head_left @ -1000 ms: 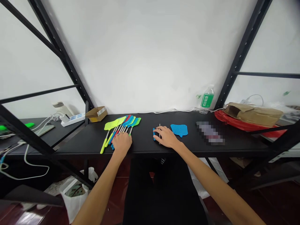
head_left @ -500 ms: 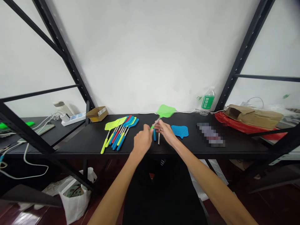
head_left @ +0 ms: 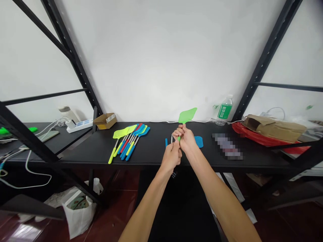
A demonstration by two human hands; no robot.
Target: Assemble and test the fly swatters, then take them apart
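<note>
A green fly swatter point(head_left: 187, 116) is held up over the shelf with its head pointing away from me. My left hand point(head_left: 172, 155) is closed round the lower end of its handle. Higher up, near the swatter's head, my right hand point(head_left: 186, 136) pinches the shaft. Behind my hands lie a blue handle point(head_left: 166, 142) and a thin metal rod, partly covered. A blue swatter head point(head_left: 199, 141) rests beside my right wrist, which hides part of it. To the left, several assembled fly swatters point(head_left: 130, 141) in yellow, blue and red lie side by side.
On the black shelf point(head_left: 85, 148) stand a small cardboard box point(head_left: 105, 121) at the left and a water bottle point(head_left: 224, 111) at the back right. A blurred-out item point(head_left: 227, 146) and a red bag point(head_left: 267, 136) with cardboard lie further right. Black metal posts frame both sides.
Both hands have moved right with the green swatter, and its head now stands more upright. My right hand now covers more of the blue swatter head.
</note>
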